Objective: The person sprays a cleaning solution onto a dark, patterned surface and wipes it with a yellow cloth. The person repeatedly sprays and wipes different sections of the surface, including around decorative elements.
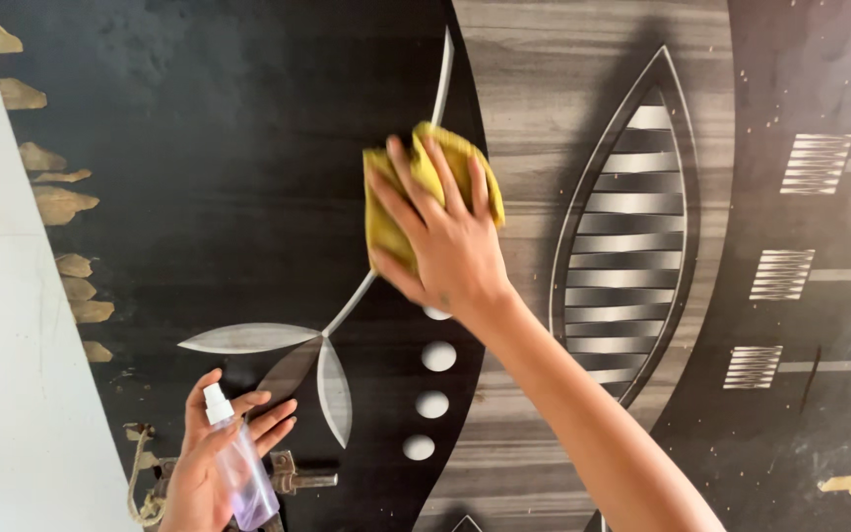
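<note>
Right grip flat on yellow cloth | door mid-panel | left grip holds spray bottle

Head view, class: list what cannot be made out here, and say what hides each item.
- Yellow cloth: mostly covered by the right hand pressing it to the dark door panel.
- Spray bottle: its base is cut off by the bottom edge, and the left hand wraps part of it.
- Metal latch: partly behind the bottle and left hand.
- Top white oval inlay: half hidden by the right wrist.
</note>
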